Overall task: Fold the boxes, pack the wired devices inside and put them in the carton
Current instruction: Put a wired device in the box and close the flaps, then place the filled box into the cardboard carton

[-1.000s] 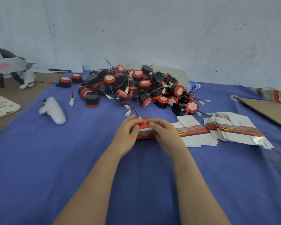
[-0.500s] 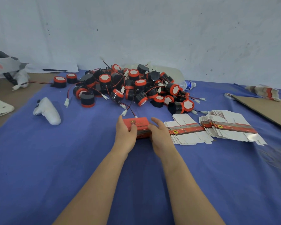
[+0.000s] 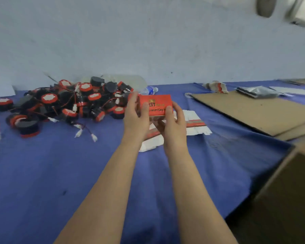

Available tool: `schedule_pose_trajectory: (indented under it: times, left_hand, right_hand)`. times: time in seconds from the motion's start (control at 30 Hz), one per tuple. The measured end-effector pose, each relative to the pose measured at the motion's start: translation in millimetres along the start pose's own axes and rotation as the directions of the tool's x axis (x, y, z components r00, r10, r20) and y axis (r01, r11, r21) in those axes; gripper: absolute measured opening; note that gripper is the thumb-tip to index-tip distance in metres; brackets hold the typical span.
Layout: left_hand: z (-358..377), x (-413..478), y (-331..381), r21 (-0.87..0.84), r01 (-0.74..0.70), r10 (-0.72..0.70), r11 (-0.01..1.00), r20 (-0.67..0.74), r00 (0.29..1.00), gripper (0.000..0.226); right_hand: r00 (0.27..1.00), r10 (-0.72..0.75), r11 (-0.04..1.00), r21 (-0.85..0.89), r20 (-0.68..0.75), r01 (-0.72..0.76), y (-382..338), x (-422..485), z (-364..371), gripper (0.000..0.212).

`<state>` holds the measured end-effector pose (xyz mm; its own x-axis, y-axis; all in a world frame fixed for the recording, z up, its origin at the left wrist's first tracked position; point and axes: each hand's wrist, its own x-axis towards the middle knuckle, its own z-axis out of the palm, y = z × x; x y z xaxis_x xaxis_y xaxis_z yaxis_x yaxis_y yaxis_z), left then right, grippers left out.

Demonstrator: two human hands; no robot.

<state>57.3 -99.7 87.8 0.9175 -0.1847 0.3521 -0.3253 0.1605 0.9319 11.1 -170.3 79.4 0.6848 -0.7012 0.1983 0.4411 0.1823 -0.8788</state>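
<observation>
You hold the red box (image 3: 155,103) up off the blue cloth (image 3: 60,173), at frame centre, front face toward you. Your left hand (image 3: 136,118) wraps its left end, thumb on the front. Your right hand (image 3: 173,124) cups the right end from below, thumb on the lower edge. A grip at both ends likely keeps the flaps shut for the carry. The carton (image 3: 289,191) sits at 4 o'clock from the box, well apart, so the box probably goes there next. The pile of wired devices (image 3: 74,104) lies at 9 o'clock, and the flat boxes (image 3: 195,124) just under your hands.

- Hidden: the end flaps are behind your fingers, so whether a device is inside can't be told.
- The carton is cut off by the frame and its inside is dark.
- The box print is blurred and unreadable.
</observation>
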Motion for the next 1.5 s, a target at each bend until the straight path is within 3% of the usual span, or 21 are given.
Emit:
schedule_pose_trajectory:
  times: [0.1, 0.2, 0.3, 0.37, 0.43, 0.53, 0.63, 0.77, 0.87, 0.97, 1.03, 1.13, 1.23, 1.33, 1.4, 1.43, 1.5]
  left_hand:
    - [111, -21, 29, -0.125, 0.087, -0.064, 0.988, 0.175, 0.982, 0.027]
    - [225, -74, 60, -0.173, 0.23, -0.15, 0.958, 0.381, 0.912, 0.019]
    - [303, -145, 82, -0.079, 0.344, -0.202, 0.936, 0.678, 0.707, 0.028]
    - [325, -183, 91, 0.062, 0.338, -0.243, 0.939, 0.815, 0.526, 0.041]
    - [336, -201, 93, 0.098, 0.346, -0.261, 0.933, 0.847, 0.463, 0.049]
    - [325, -194, 100, 0.017, 0.433, -0.253, 0.901, 0.832, 0.493, 0.036]
    - [294, -160, 94, -0.062, 0.402, -0.234, 0.914, 0.727, 0.646, 0.034]
    - [219, -98, 56, -0.055, 0.3, -0.244, 0.952, 0.451, 0.858, 0.019]
    - [139, -46, 4, 0.09, 0.275, -0.286, 0.957, 0.131, 0.949, 0.026]
    - [62, -10, -40, 0.275, 0.353, -0.326, 0.894, -0.139, 0.935, 0.038]
    - [26, 3, -61, 0.347, 0.436, -0.375, 0.83, -0.231, 0.898, 0.046]
    - [1, 11, -78, 0.265, 0.521, -0.468, 0.811, -0.241, 0.85, 0.045]
    - [-5, 14, -85, 0.171, 0.561, -0.526, 0.81, -0.21, 0.824, 0.039]
    - [-16, 22, -88, 0.063, 0.578, -0.549, 0.814, -0.243, 0.799, 0.041]
    - [-25, 25, -86, -0.031, 0.558, -0.543, 0.829, -0.279, 0.792, 0.042]
    - [-29, 25, -84, -0.062, 0.535, -0.528, 0.842, -0.293, 0.797, 0.04]
    - [-34, 25, -78, -0.025, 0.498, -0.486, 0.867, -0.27, 0.831, 0.013]
  right_hand:
    - [0.952, -0.107, 0.994, -0.067, -0.286, 0.092, -75, 13, -82, 0.014]
    - [0.778, -0.262, 0.936, -0.348, -0.571, 0.06, -149, 5, -177, 0.025]
    - [0.575, -0.398, 0.778, -0.595, -0.715, -0.201, -202, -25, -259, 0.035]
    - [0.512, -0.395, 0.668, -0.622, -0.762, -0.41, -220, -42, -290, 0.05]
    - [0.511, -0.411, 0.663, -0.633, -0.755, -0.401, -227, -49, -297, 0.054]
    - [0.596, -0.466, 0.751, -0.649, -0.653, -0.123, -219, -44, -278, 0.047]
    - [0.722, -0.389, 0.878, -0.468, -0.573, 0.103, -192, -29, -237, 0.031]
    - [0.881, -0.25, 0.921, -0.38, -0.403, 0.087, -124, -3, -173, 0.019]
    - [0.981, -0.058, 0.891, -0.452, -0.183, -0.031, -58, 14, -113, 0.023]
    - [0.996, 0.084, 0.735, -0.676, 0.023, -0.046, 4, 22, -61, 0.03]
    - [0.988, 0.128, 0.607, -0.794, 0.081, -0.014, 35, 25, -36, 0.032]
    - [0.977, 0.164, 0.309, -0.948, 0.134, 0.078, 69, 32, -15, 0.034]
    - [0.952, 0.289, 0.034, -0.995, 0.098, 0.092, 89, 29, -4, 0.046]
    - [0.933, 0.335, -0.068, -0.984, 0.131, 0.163, 97, 18, 9, 0.047]
    - [0.929, 0.341, -0.08, -0.981, 0.141, 0.178, 96, 13, 14, 0.044]
    - [0.93, 0.337, -0.059, -0.983, 0.144, 0.173, 93, 13, 16, 0.042]
    - [0.933, 0.315, 0.052, -0.984, 0.176, 0.168, 86, 15, 20, 0.041]
